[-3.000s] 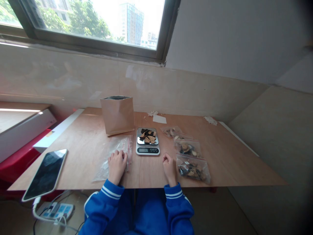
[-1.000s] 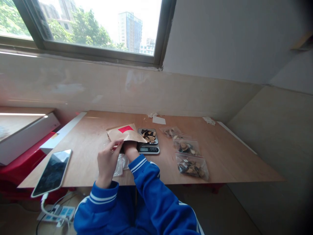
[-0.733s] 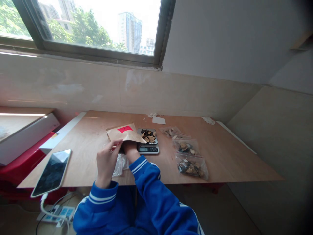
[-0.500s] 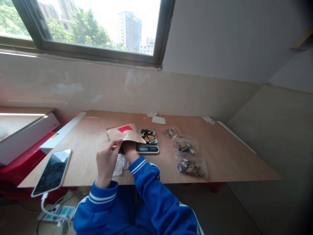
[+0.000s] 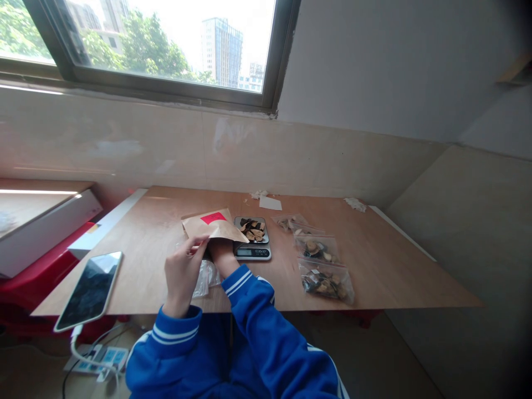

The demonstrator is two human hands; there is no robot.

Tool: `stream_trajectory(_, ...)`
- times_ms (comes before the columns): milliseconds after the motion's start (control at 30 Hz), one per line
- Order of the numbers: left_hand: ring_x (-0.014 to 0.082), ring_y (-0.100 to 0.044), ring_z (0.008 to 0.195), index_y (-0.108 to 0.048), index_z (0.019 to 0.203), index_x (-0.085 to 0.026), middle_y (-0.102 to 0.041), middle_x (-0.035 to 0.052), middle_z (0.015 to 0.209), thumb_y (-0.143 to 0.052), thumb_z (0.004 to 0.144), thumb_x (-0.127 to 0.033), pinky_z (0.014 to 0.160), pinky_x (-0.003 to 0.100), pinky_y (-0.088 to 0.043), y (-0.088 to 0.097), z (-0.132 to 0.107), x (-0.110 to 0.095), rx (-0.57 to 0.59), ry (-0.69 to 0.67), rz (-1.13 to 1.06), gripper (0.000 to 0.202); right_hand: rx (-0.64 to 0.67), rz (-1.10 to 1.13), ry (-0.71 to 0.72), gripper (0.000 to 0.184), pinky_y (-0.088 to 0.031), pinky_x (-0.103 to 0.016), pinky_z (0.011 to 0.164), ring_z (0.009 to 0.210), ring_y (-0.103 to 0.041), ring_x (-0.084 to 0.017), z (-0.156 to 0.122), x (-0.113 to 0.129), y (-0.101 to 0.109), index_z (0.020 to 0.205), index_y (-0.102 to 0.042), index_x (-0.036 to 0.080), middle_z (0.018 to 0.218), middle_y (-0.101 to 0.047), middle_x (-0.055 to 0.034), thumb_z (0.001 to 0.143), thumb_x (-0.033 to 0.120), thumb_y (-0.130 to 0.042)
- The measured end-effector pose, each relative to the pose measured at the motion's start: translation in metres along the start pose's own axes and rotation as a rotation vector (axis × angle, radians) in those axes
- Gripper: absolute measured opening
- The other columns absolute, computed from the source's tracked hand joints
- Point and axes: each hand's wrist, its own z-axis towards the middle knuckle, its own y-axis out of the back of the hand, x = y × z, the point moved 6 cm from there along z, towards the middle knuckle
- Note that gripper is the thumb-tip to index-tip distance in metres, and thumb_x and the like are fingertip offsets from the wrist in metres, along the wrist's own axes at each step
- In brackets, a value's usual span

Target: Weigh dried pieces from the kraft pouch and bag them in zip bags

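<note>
My left hand [image 5: 183,271] pinches the near edge of a brown kraft paper bag [image 5: 195,224] with a red label [image 5: 213,218]. Inside the bag's mouth is my right hand [image 5: 222,255]; its fingers are hidden by the paper. Just right of the bag stands a digital kitchen scale [image 5: 253,253], its display toward me. Dark-edged dried slices [image 5: 254,231] are heaped on the scale's plate. Clear plastic bags [image 5: 204,278] lie on the table under and beside my wrists.
Several zip bags of dried pieces, the nearest one [image 5: 326,280] close to the front edge, form a column at right. A tablet [image 5: 89,291] with a charging cable overhangs the left edge of the wooden table [image 5: 386,266]. A white card [image 5: 270,203] lies at the back.
Hardly anything differs. The view has shifted very slightly, and my right hand stays inside the paper bag while my left keeps its pinch on the edge.
</note>
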Motion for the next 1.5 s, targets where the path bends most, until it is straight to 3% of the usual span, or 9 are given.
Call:
stream_trajectory(267,0.0143,-0.068,0.065,-0.074,0.091,-0.027,-0.075,-0.0024,0.079,-0.060,0.085,-0.040,0.060,0.022,-0.047,-0.004,-0.002,0.001,0.015,0.010,0.003,0.020,-0.047,-0.071,-0.122,0.031,-0.042,-0.037,0.099,0.115,-0.056,-0.026,0.004,-0.011,-0.013,0.119,-0.061,0.014,0.118,-0.065,-0.0129,0.093,0.021,-0.045)
stream_trajectory(500,0.0149,-0.069,0.066,-0.075,0.090,-0.028,-0.074,-0.0034,0.076,-0.063,0.083,-0.038,0.060,0.022,-0.046,-0.002,-0.002,0.001,-0.006,0.038,0.023,0.017,-0.098,-0.067,-0.078,0.030,-0.041,-0.036,0.101,0.114,-0.057,-0.025,0.003,-0.009,-0.002,0.119,-0.060,0.016,0.119,-0.066,-0.0103,0.095,0.023,-0.044)
stream_trajectory(1033,0.0149,-0.069,0.066,-0.074,0.088,-0.028,-0.075,-0.0036,0.079,-0.062,0.084,-0.034,0.060,0.023,-0.047,-0.005,-0.004,-0.005,0.000,0.011,0.032,0.014,-0.083,0.062,0.080,0.032,-0.035,-0.039,0.109,0.127,-0.046,-0.026,-0.004,-0.007,0.006,0.120,-0.058,0.018,0.120,-0.064,-0.0088,0.089,0.018,-0.054)
stream_trajectory(1267,0.0142,-0.069,0.067,-0.074,0.090,-0.029,-0.076,-0.0040,0.081,-0.062,0.084,-0.035,0.059,0.021,-0.046,-0.007,-0.005,-0.004,0.011,0.019,0.046,0.015,-0.086,0.125,0.041,0.028,-0.043,-0.035,0.103,0.116,-0.056,-0.023,-0.009,-0.006,0.025,0.119,-0.059,0.019,0.114,-0.067,-0.0078,0.093,0.017,-0.050)
stream_trajectory(1500,0.0148,-0.069,0.067,-0.074,0.093,-0.031,-0.073,-0.0039,0.073,-0.065,0.083,-0.039,0.057,0.022,-0.041,-0.004,0.000,0.000,-0.025,0.075,0.160,0.016,-0.290,0.180,-0.059,0.032,-0.053,-0.036,0.088,0.099,-0.066,-0.026,-0.064,-0.002,0.061,0.116,-0.059,0.013,0.107,-0.069,-0.0155,0.091,0.005,-0.042)
